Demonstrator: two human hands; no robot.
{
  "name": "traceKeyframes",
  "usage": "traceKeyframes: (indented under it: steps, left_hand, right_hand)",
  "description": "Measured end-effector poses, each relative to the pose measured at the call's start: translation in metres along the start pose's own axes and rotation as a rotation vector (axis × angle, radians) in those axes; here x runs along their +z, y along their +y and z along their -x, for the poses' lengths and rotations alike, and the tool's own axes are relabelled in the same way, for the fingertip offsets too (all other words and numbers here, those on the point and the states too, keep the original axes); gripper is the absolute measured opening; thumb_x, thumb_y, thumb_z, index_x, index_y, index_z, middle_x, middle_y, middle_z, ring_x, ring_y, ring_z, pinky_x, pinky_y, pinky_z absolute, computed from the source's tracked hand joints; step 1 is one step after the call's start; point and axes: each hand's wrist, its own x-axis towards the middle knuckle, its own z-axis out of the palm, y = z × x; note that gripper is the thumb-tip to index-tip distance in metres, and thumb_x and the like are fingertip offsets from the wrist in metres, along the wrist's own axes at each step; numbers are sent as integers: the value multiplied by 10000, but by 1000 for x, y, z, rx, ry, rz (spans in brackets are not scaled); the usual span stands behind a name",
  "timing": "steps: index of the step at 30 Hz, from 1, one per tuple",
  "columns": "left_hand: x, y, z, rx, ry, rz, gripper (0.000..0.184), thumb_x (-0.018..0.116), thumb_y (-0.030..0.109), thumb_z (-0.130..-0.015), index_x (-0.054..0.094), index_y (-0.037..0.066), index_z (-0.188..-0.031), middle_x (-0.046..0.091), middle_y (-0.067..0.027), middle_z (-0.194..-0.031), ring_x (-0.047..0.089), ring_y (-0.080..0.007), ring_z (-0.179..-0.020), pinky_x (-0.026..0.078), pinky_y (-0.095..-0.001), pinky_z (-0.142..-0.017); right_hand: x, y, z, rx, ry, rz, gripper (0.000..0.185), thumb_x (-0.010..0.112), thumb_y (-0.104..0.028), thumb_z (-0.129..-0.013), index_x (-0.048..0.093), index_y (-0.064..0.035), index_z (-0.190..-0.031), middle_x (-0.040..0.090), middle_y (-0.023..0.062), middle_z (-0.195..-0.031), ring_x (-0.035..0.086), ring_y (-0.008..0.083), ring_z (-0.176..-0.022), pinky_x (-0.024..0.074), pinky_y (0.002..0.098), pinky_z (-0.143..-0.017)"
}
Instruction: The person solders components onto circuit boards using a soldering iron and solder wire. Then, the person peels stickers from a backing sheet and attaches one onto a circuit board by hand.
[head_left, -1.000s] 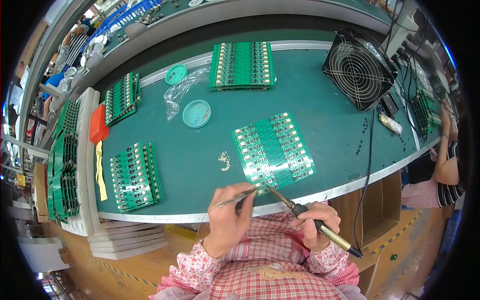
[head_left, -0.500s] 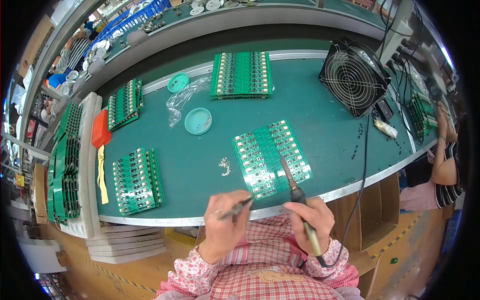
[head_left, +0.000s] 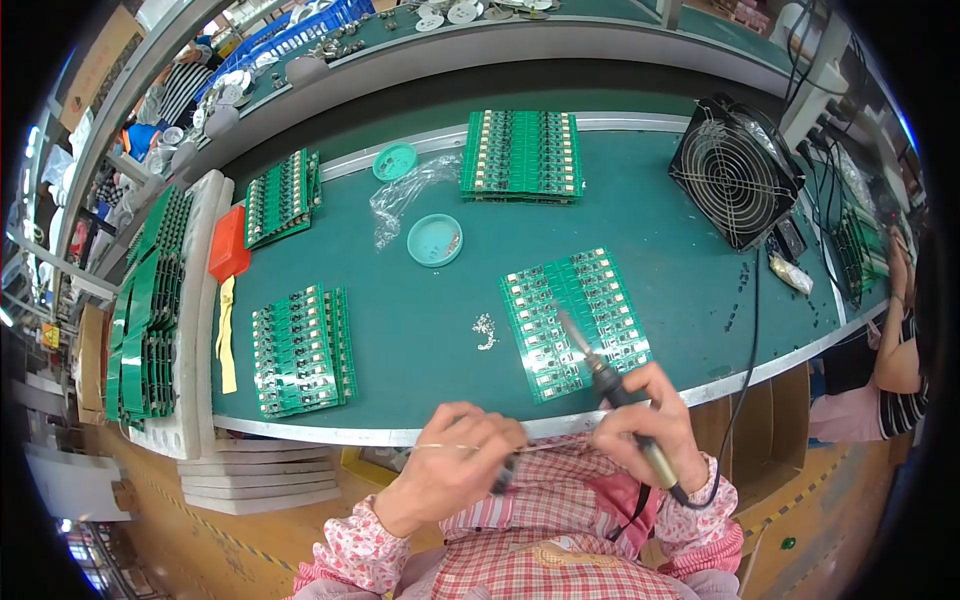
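Observation:
My right hand (head_left: 655, 430) is closed around the handle of a soldering iron (head_left: 612, 385). Its tip lies over the panel of green circuit boards (head_left: 575, 325) in front of me, and I cannot tell whether it touches. My left hand (head_left: 460, 462) is closed at the table's front edge, left of the panel. A thin, pale, slim tool like tweezers (head_left: 535, 448) sticks out from its fingers, with a dark part below, partly hidden. Tiny pale components (head_left: 485, 331) lie in a small heap left of the panel.
Stacked board panels stand at the back (head_left: 520, 155) and left (head_left: 295, 350). A round teal dish (head_left: 435, 241), a plastic bag (head_left: 405, 200), a red box (head_left: 229, 245) and a fan (head_left: 735, 175) sit on the table. The iron's cable (head_left: 752, 340) hangs at right. A co-worker's arm (head_left: 897, 320) is far right.
The view has shifted, so the table things appear farther right. My left hand has turned and lowered, with the slim tool now lying level. My right hand still holds the soldering iron over the panel.

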Motion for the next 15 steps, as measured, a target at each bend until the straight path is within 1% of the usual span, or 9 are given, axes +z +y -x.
traceKeyframes:
  steps: [1, 2, 4, 5, 7, 8, 9, 12, 15]
  left_hand:
    - [-2, -2, 0, -44, 25, 74, 278, 712, -54, -792, 669, 53, -1045, 719, -60, -995, 695, -203, -934, 499, -366, -892]
    - [1, -5, -1, -131, 121, 77, 254, 712, -51, -816, 666, 40, -1048, 721, -72, -991, 699, -204, -921, 513, -356, -871]
    - [11, -17, -6, -304, 314, 79, 208, 713, -45, -863, 658, 16, -1053, 727, -96, -983, 706, -206, -896, 541, -336, -828]
    - [13, -22, -11, -391, 399, 130, 156, 699, -27, -908, 643, -14, -1054, 720, -105, -977, 700, -179, -877, 556, -297, -784]
    - [16, -36, -17, -441, 471, 153, 138, 688, -26, -923, 640, -21, -1052, 714, -95, -966, 691, -161, -868, 548, -286, -797]
    - [17, -40, -19, -468, 506, 165, 128, 683, -25, -930, 639, -25, -1051, 711, -91, -960, 687, -153, -863, 544, -280, -804]
    - [18, -42, -20, -467, 495, 148, 115, 669, -23, -945, 633, -36, -1053, 701, -88, -959, 674, -140, -869, 539, -273, -802]
    - [18, -44, -20, -488, 484, 110, 117, 683, -17, -934, 641, -34, -1042, 703, -88, -964, 678, -148, -865, 536, -279, -801]
    - [19, -44, -21, -462, 475, 68, 112, 697, -8, -923, 655, -25, -1026, 705, -85, -961, 682, -162, -849, 532, -282, -792]
  right_hand:
    - [2, 7, 5, 70, 66, -32, 163, 824, -27, -764, 726, -63, -889, 621, 77, -973, 613, 224, -890, 523, 353, -754]
    - [3, 15, 5, 53, 138, -5, 159, 788, -15, -799, 714, -62, -931, 616, 88, -974, 608, 226, -910, 517, 357, -782]
    - [9, 16, 1, 107, 362, 112, 162, 748, -25, -846, 690, -58, -994, 616, 102, -983, 600, 232, -909, 500, 351, -798]
    - [13, 21, 3, 127, 421, 138, 161, 736, -30, -859, 682, -58, -1008, 620, 104, -980, 599, 233, -902, 494, 349, -798]
    - [18, 34, 6, 166, 539, 191, 158, 712, -38, -885, 666, -57, -1035, 626, 107, -975, 596, 237, -889, 483, 344, -798]
    - [19, 35, 6, 151, 549, 195, 148, 707, -40, -890, 663, -55, -1030, 629, 108, -969, 594, 236, -886, 481, 343, -794]
    - [19, 36, 7, 141, 560, 198, 138, 703, -41, -894, 661, -54, -1025, 633, 109, -963, 593, 236, -884, 478, 342, -790]
    - [22, 35, 8, 152, 577, 201, 124, 693, -39, -902, 657, -54, -1020, 638, 107, -945, 590, 236, -880, 477, 341, -786]
    - [21, 35, 8, 162, 578, 202, 121, 688, -36, -903, 658, -56, -1019, 638, 105, -939, 588, 234, -879, 479, 344, -786]
